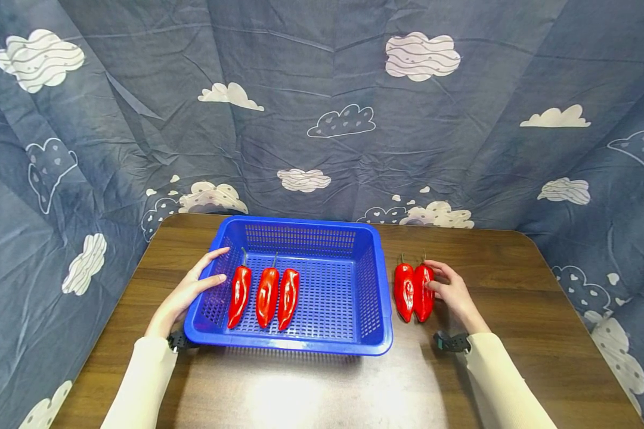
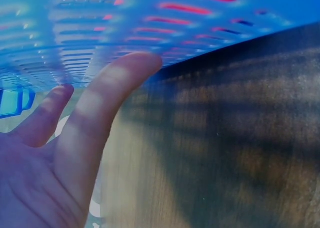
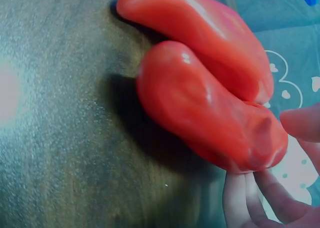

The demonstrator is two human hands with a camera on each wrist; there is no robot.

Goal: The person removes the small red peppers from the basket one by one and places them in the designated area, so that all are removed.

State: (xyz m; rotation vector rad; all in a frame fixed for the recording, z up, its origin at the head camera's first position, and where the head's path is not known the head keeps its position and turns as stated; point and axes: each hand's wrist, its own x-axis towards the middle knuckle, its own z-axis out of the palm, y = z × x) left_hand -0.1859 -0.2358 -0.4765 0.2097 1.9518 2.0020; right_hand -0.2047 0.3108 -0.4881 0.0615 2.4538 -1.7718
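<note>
Between the blue basket (image 1: 300, 347) and the tabletop's (image 1: 504, 274) right edge, the right hand (image 1: 455, 293) grips the outer red pepper (image 1: 423, 301) beside its neighbor (image 1: 404, 293). The left hand (image 1: 188, 291), fingers extended, touches the basket's left side; three peppers (image 1: 267, 298) lie inside.

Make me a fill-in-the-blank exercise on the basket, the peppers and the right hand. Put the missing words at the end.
1. The basket is ____ in colour.
2. Inside it lie ____ red peppers.
3. On the table beside the basket lie ____ more.
4. The right hand holds the outside pepper that lies ____ the basket (nearer to or farther from).

Missing words: blue; three; two; farther from
</note>
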